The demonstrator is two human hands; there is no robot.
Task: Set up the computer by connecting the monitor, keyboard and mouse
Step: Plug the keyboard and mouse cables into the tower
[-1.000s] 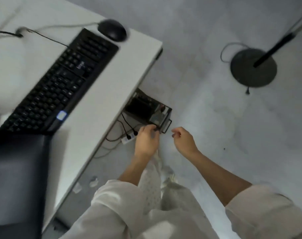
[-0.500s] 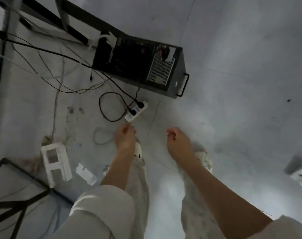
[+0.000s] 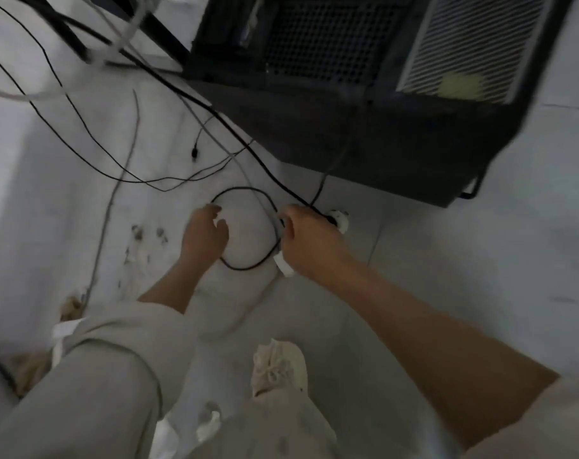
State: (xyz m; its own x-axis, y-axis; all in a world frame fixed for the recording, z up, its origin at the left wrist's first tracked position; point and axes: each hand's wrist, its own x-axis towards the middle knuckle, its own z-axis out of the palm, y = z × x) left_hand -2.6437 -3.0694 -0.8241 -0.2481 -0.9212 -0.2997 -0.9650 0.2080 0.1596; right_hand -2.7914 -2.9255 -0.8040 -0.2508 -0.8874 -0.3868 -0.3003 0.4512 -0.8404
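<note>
Single head view, looking steeply down, close over floor (image 3: 463, 276) beside computer case (image 3: 364, 127).

I can read no text, brand, number or sign anywhere in this view. The computer tower (image 3: 364, 104) carries a pale yellowish sticker (image 3: 460, 85) on its light vent grille, but motion blur leaves whatever is printed there illegible to me. The white power strip (image 3: 342, 222) on the floor shows no marking I can make out either.

Hands (image 3: 203, 235) at floor power strip (image 3: 339, 220)
</note>
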